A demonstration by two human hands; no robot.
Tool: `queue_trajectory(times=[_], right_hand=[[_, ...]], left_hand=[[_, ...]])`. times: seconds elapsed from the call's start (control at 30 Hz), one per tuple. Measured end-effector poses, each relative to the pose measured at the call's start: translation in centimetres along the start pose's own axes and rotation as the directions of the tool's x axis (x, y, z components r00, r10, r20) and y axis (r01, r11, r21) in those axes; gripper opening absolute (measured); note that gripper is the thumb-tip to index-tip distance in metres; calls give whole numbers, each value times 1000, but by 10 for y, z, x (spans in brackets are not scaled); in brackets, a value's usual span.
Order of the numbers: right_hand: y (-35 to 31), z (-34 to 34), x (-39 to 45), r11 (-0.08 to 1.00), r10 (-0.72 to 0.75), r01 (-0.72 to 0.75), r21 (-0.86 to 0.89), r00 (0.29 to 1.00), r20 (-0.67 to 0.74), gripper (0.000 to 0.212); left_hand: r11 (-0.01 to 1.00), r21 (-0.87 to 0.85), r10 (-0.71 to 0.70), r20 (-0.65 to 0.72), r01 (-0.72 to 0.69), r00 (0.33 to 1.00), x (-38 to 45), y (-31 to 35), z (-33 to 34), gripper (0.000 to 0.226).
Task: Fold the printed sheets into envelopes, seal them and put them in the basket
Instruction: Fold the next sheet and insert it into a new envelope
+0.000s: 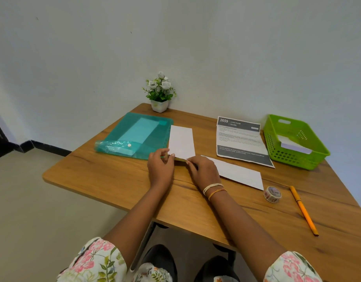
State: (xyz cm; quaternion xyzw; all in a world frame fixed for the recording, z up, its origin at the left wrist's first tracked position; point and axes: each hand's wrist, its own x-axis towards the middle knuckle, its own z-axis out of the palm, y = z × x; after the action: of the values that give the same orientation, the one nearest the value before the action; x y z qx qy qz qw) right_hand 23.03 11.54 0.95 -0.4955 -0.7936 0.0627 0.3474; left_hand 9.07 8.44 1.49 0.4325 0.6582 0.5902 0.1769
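Head view: at frame centre on the wood-grain desk (pixel 118 180), both hands pinch the near edge of a folded white sheet (pixel 181 142). The left hand (pixel 160 164) curls at its left corner; the right hand (pixel 204 169) presses knuckles-up beside it. The green perforated plastic basket (pixel 316 157) sits at the right, holding white paper.

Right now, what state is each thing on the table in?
Folded sheet: flat, near end pinched by both hands.
Left hand: fingers curled on sheet.
Right hand: fingers on sheet edge.
Printed sheet: unfolded, creased, face up.
Envelope: flat, untouched.
Basket: upright, holds white paper.
Folder: closed.
Tape: lying flat.
Pen: lying.
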Motion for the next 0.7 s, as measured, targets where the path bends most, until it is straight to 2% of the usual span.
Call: queue_trajectory(times=[0.1,0.2,0.33,0.5,0.7], right_hand=[[-2,-4,-3,998,-54,56,25,996,-65,18],[-3,-5,-10,995,-92,95,39,994,-64,16],[-7,-5,-13,994,-100,101,50,995,-23,24],[-7,-4,-12,995,-92,92,30,996,10,33],[-8,-3,-13,993,-120,120,-14,993,5,34]], left_hand=[[987,-109,-119,14,119,993,-2,3,5,32],[954,-215,-183,137,209,974,2,3,4,36],[984,-131,-92,210,121,974,4,-3,-1,39],[974,-192,-59,309,123,949,3,-4,-8,55],[962,-237,-42,365,136,930,2,-3,-12,64]])
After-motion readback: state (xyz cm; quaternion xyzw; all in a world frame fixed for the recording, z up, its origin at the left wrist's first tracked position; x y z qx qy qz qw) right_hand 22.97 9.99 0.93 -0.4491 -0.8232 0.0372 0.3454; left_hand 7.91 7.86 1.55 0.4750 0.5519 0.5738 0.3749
